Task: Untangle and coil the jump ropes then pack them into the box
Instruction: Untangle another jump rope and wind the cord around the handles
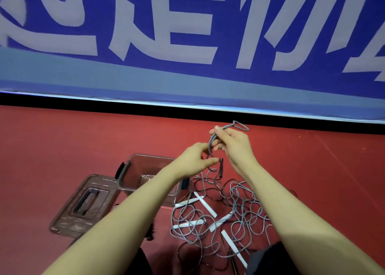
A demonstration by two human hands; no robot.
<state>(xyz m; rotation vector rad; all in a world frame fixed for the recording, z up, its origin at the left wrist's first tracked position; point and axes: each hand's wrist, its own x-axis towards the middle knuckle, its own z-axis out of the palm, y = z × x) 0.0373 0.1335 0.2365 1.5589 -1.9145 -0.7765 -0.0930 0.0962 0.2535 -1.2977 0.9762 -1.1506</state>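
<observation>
**Head view: both hands raised over the rope tangle, box open at left**

Far left on the red floor [62, 141]: the box lid [83, 204], translucent brownish, lying flat with its dark recessed handle facing up. Just beside it, to the right, the box [133, 170], clear-walled and open, dark latch on its near-left side. The left forearm crosses over the box's right half.

Centre: left hand [195, 158], thumb and fingers pinched together on a grey rope [210, 143] near a dark handle [220, 168] that hangs just below the fingertips. Right hand [233, 143], slightly higher, fingers curled around the same grey rope; a small loop of it sticks out above the thumb toward the right.

Below and right of the hands: the tangled jump ropes [235, 208] heaped on the floor, touching the box's right side. Grey and darker cords overlap in many loops; several white handles [205, 204] lie among them at differing angles. How many ropes there are cannot be told.

Background: a blue banner [187, 35] with large pale lettering, running the full width.
</observation>
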